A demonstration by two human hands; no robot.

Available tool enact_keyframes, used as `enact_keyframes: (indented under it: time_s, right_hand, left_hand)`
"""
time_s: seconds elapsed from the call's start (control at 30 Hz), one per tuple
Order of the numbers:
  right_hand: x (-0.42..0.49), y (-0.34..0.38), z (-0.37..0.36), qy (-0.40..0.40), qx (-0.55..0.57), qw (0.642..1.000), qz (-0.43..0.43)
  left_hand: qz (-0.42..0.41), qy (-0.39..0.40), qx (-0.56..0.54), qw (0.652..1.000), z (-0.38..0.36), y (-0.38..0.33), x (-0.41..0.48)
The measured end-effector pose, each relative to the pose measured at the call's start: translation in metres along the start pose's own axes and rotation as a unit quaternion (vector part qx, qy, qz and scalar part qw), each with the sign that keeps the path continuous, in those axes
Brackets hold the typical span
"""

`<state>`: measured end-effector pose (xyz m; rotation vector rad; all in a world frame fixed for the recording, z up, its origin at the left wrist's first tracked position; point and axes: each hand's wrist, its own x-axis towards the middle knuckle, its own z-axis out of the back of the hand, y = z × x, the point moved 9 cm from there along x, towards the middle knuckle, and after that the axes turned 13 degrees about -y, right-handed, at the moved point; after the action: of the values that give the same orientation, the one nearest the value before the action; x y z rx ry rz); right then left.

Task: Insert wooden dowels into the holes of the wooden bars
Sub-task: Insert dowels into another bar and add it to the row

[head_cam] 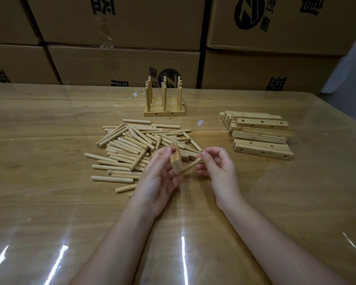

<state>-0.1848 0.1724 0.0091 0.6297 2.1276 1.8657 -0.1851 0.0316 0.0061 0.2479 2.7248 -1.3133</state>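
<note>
Round pale dowels (132,145) lie heaped on the glossy desk (49,124). The left hand (158,182) grips a square-ended wooden bar (176,161) with curled fingers. The right hand (218,169) pinches a smooth dowel (192,164) touching it. Drilled bars (259,136) are stacked rightward.

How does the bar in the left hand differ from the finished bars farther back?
The held bar is raised on end in the left hand; the finished bars lie flat on the table. The held bar meets one dowel, pinched by the right hand; the finished bars hold many upright dowels. Both are pale wood.
</note>
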Motion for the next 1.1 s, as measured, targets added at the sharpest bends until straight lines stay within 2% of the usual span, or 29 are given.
enact_keyframes:
  time_s: [0.13,0.23,0.3,0.57,0.73,0.87,1.0,1.1]
  right_hand:
    - [-0.004,0.000,-0.008,0.038,-0.060,0.997,0.030]
    - [-0.003,0.000,-0.006,0.033,-0.035,0.999,0.015]
    - [-0.002,-0.002,-0.004,0.027,0.000,1.000,-0.011]
    - [-0.001,0.000,0.004,-0.010,0.094,0.994,-0.055]
    - [0.002,-0.002,0.007,-0.030,0.142,0.987,-0.073]
    - [0.004,-0.002,0.009,-0.043,0.159,0.983,-0.077]
    - [0.006,-0.006,0.015,-0.064,0.198,0.973,-0.104]
    - [0.007,-0.008,0.017,-0.068,0.226,0.964,-0.119]
  left_hand:
    - [-0.037,0.030,0.080,0.996,-0.005,0.002,-0.001]
    - [-0.082,0.041,0.164,0.982,-0.011,0.005,-0.004]
    - [-0.100,0.043,0.183,0.977,-0.013,0.006,-0.006]
    - [-0.058,0.056,0.219,0.972,-0.017,0.014,-0.009]
    - [-0.039,0.066,0.178,0.981,-0.017,0.011,-0.007]
    - [-0.018,-0.008,0.122,0.992,-0.003,0.009,0.000]
    - [-0.038,-0.047,0.029,0.998,0.005,0.000,0.003]
    - [-0.055,-0.067,0.022,0.996,0.008,-0.002,0.005]
